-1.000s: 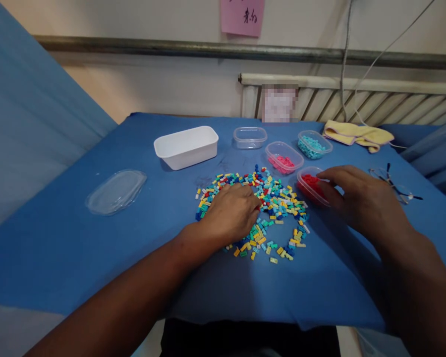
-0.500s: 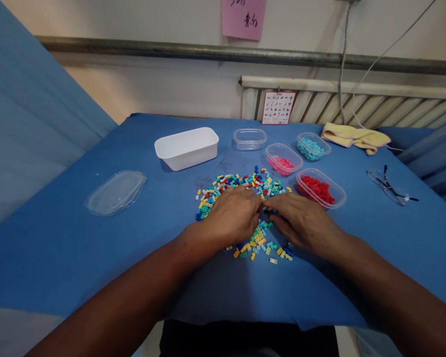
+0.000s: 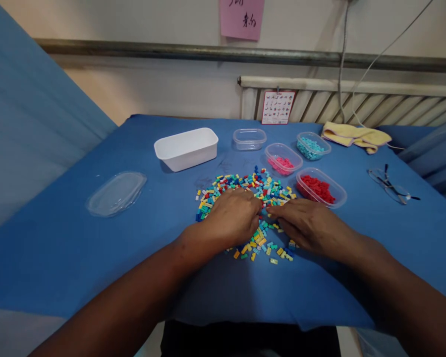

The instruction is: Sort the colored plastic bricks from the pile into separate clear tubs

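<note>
Bricks (image 3: 260,241) | beneath left hand (image 3: 235,214), curled, grip hidden | right hand (image 3: 312,223) narrow, hold unclear | tub of reds (image 3: 341,195) just beyond right hand

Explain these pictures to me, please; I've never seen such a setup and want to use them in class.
There is no machine: you see a person's bare left hand and right hand. Every picture comes from one camera worn on that person's head, looking forward and down. On the blue cloth lies a loose pile of small coloured bricks, with both hands over it, fingertips close together. Nearby, clear boxes hold red bricks, pink bricks and light blue bricks. Farther out are a white tub and glasses. Whether either hand holds a brick is too small to tell.
</note>
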Motion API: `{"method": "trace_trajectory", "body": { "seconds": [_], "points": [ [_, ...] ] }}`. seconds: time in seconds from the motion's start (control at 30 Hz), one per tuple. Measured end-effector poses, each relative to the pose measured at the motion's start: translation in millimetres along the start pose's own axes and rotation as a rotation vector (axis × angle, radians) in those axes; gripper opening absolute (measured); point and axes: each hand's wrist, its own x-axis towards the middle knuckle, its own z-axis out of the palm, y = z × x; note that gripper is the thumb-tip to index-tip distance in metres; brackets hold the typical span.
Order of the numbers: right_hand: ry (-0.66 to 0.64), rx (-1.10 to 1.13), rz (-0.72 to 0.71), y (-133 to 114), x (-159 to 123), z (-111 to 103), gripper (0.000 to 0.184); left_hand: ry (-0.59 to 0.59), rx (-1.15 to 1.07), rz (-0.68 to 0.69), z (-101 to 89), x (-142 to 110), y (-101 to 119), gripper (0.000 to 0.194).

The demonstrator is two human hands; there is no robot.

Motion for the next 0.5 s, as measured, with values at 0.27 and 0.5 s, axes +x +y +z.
{"method": "trace_trajectory", "body": {
  "seconds": [0.27, 0.5],
  "points": [
    [0.147, 0.036, 0.056, 3.3, 2.1, 2.3, 0.036, 0.022, -0.020, 0.015, 3.9, -0.5, 1.3, 0.021],
    [0.096, 0.025, 0.029, -1.5, 4.5, 5.5, 0.036, 0.042, -0.023, 0.049, 4.7, -2.6, -1.7, 0.020]
  ]
}}
